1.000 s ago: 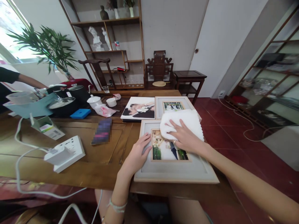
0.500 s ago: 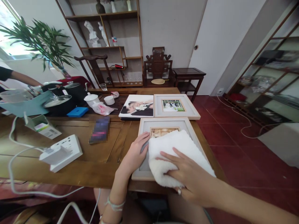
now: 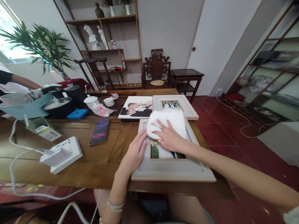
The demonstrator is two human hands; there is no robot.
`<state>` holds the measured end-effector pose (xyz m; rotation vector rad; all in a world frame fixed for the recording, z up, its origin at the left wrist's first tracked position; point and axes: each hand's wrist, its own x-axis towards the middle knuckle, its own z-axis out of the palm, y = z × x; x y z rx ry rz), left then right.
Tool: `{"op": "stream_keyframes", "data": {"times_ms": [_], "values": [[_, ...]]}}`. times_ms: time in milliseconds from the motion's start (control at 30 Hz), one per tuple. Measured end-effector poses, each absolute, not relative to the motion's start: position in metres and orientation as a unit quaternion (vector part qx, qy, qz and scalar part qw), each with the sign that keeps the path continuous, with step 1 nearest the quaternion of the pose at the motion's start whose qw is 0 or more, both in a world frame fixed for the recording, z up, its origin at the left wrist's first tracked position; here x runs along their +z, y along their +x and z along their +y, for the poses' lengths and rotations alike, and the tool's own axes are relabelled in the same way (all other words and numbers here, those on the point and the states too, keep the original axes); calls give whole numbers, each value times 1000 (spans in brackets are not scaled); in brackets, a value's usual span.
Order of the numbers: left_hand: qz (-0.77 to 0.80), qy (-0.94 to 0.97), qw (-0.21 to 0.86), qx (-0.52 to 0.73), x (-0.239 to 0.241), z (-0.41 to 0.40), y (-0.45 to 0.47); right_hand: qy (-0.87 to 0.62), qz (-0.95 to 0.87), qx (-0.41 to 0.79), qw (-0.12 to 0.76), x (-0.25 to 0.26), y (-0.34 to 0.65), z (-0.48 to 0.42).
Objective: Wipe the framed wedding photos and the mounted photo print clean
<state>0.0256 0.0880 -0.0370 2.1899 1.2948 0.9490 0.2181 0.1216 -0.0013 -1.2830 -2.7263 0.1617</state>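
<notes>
On the table lies a pale wooden picture frame with a light grey mat and a small photo in its middle. My right hand presses a folded white towel onto the far part of this frame, fingers spread over the cloth with part of it gripped beneath them. The towel covers the photo's upper part. Along the frame's left edge rests my left hand, its fingers stretched out. Behind are a second framed photo and a black-and-white print lying flat.
Left on the table are a white power strip, a small open box, a blurred dark item, a blue box and a black pot. A white lidded cup stands behind. Another person's arm reaches in far left.
My right hand has slid the towel away from me, toward the frame's far edge, uncovering the lower mat and part of the photo. My left hand stays at the left edge.
</notes>
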Motion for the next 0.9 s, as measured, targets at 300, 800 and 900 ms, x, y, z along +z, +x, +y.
{"op": "stream_keyframes", "data": {"times_ms": [300,800,900], "values": [[483,774,229,339,-35,87,25,-289,-951,110,23,6,205,48],[490,776,206,340,-42,89,24,-430,-889,140,73,13,298,11],[494,771,191,353,-42,88,24,-477,-867,82,119,-2,315,11]]}}
